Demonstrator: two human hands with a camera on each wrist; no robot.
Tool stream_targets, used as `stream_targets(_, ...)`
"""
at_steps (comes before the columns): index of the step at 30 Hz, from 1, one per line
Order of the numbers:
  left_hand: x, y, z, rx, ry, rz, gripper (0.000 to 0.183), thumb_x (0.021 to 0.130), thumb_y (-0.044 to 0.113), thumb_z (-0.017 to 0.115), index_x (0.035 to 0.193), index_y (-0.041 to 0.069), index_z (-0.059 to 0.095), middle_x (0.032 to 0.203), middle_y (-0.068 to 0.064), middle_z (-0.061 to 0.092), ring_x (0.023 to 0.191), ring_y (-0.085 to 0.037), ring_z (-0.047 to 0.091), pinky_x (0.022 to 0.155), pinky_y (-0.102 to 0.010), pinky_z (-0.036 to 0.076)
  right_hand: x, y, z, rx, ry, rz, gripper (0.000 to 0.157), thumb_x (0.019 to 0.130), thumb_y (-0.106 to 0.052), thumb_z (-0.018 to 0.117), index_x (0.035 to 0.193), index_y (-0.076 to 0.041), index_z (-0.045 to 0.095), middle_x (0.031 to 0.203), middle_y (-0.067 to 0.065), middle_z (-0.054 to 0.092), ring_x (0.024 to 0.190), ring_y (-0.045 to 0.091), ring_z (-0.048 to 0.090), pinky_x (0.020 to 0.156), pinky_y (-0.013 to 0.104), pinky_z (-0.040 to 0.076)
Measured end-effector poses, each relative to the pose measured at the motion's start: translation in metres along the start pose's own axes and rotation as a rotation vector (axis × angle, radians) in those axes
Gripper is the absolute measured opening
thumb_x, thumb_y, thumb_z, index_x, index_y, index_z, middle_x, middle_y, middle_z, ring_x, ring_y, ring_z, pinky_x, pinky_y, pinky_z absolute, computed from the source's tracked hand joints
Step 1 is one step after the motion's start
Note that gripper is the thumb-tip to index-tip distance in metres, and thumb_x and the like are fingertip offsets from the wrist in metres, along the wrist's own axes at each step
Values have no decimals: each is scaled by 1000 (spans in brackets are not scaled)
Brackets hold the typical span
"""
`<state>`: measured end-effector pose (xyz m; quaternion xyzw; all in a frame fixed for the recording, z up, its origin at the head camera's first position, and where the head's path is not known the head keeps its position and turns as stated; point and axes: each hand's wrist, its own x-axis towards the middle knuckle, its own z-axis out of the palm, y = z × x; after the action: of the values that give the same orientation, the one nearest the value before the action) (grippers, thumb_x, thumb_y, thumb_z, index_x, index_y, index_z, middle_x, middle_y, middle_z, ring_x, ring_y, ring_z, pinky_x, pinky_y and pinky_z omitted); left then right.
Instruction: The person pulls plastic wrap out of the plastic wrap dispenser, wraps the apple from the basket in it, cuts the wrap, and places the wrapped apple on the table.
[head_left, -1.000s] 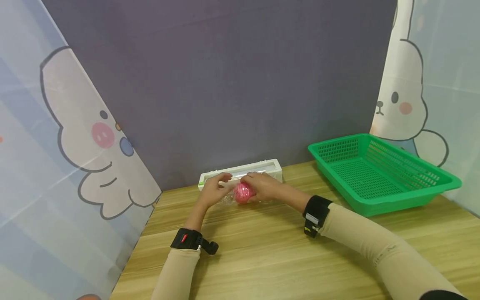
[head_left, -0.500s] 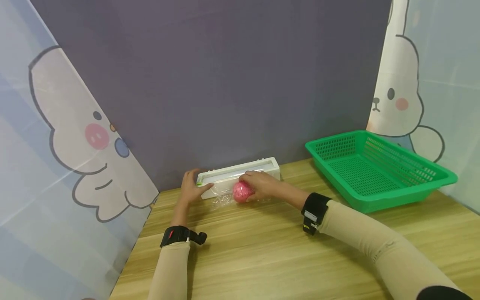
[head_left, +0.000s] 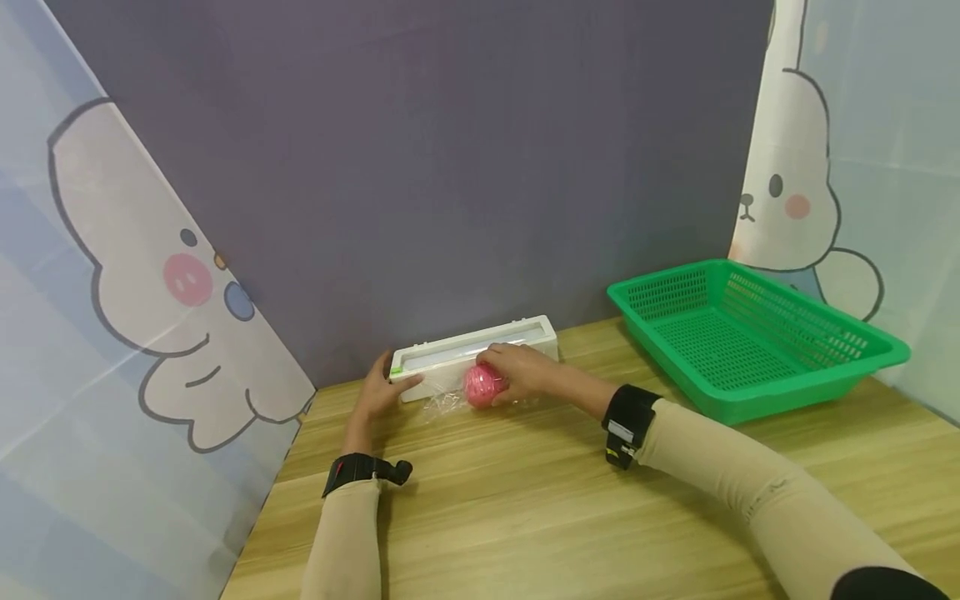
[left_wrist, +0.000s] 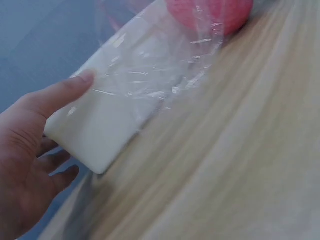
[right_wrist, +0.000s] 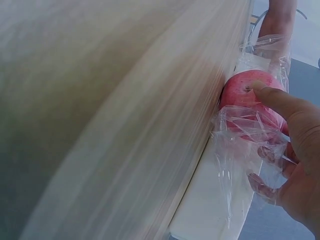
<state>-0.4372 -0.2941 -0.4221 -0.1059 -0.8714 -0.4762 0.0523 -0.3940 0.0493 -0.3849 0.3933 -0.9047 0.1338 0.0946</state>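
A red apple (head_left: 482, 386) wrapped in clear cling film (left_wrist: 145, 75) sits on the wooden table, right against the front of a long white cling film dispenser (head_left: 431, 384). My right hand (head_left: 522, 372) holds the apple from its right side, the thumb (right_wrist: 277, 100) on it near a small dark dimple and the other fingers partly behind the film. At the dispenser's left end, my left hand (head_left: 380, 392) grips the corner, thumb (left_wrist: 67, 92) on the front face and fingers around the end. Loose film spreads from both sides of the apple.
A green perforated plastic basket (head_left: 742, 408) stands on the table at the right. Behind the dispenser rises a dark grey wall panel (head_left: 450, 167), with cartoon-printed cloth panels on both sides. Both wrists wear black straps.
My left hand has moved left from beside the apple to the dispenser's left end and closed around it. The right hand stays on the apple; the head view has shifted slightly.
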Motion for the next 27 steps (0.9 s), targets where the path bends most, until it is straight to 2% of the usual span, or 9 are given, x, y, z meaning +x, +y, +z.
stream_targets(4, 1, -5, 6, -122, 23, 43, 96, 94, 28, 84, 166, 2, 26, 162, -25, 41, 143, -43, 46, 119, -53, 39, 0, -2, 0, 18, 24, -12, 70, 83, -37, 93, 138, -11, 60, 129, 4, 64, 122, 24, 62, 108, 43, 51)
stream_targets(10, 2, -8, 10, -140, 50, 53, 89, 93, 26, 85, 165, 8, 36, 152, -23, 53, 135, -38, 53, 108, -40, 46, 0, -5, 1, 43, 46, -26, 70, 83, -37, 93, 137, -9, 61, 129, 6, 61, 119, 25, 63, 105, 42, 53)
stream_targets(14, 0, -8, 12, -189, 39, 45, 91, 94, 23, 84, 167, 8, 31, 157, -26, 47, 140, -43, 49, 114, -47, 42, 1, -8, 2, 43, 59, -25, 70, 83, -39, 93, 138, -10, 61, 131, 7, 59, 118, 26, 63, 104, 43, 54)
stream_targets(17, -1, -10, 12, -189, 49, 26, 97, 95, 22, 83, 168, 6, 22, 166, -24, 35, 147, -43, 42, 119, -49, 38, 3, -10, 1, 40, 54, -7, 72, 84, -44, 91, 140, -11, 61, 133, 7, 59, 119, 27, 62, 102, 44, 54)
stream_targets(19, -1, -11, 13, -180, 61, 11, 99, 95, 22, 83, 169, 5, 20, 167, -24, 33, 145, -42, 45, 115, -44, 43, 5, -11, -1, 28, 51, 13, 72, 85, -47, 89, 141, -12, 60, 136, 6, 59, 122, 27, 61, 102, 47, 53)
stream_targets(22, -1, -12, 15, -169, 84, 12, 97, 95, 22, 83, 168, 3, 23, 162, -25, 42, 133, -36, 54, 100, -27, 50, 12, -14, -7, 16, 58, 40, 69, 90, -49, 84, 143, -13, 59, 139, 6, 59, 128, 28, 58, 104, 50, 51)
stream_targets(24, -1, -11, 16, -178, 93, 29, 94, 94, 22, 84, 167, 3, 26, 156, -25, 49, 122, -29, 59, 88, -19, 50, 19, -17, -12, 14, 72, 41, 64, 94, -48, 80, 143, -11, 60, 139, 7, 60, 130, 28, 57, 107, 49, 50)
stream_targets(25, -4, -5, 14, -189, 89, 25, 94, 94, 20, 84, 166, 2, 27, 156, -26, 49, 122, -29, 59, 85, -16, 50, 24, -18, -14, 19, 84, 39, 61, 95, -47, 78, 142, -10, 61, 138, 7, 61, 130, 28, 57, 108, 48, 49)
stream_targets(27, -5, -5, 13, -203, 101, 29, 94, 94, 20, 84, 166, 2, 27, 157, -25, 48, 125, -29, 58, 84, -12, 49, 35, -22, -15, 38, 109, 33, 55, 98, -44, 76, 138, -8, 64, 134, 8, 63, 128, 27, 58, 109, 44, 49)
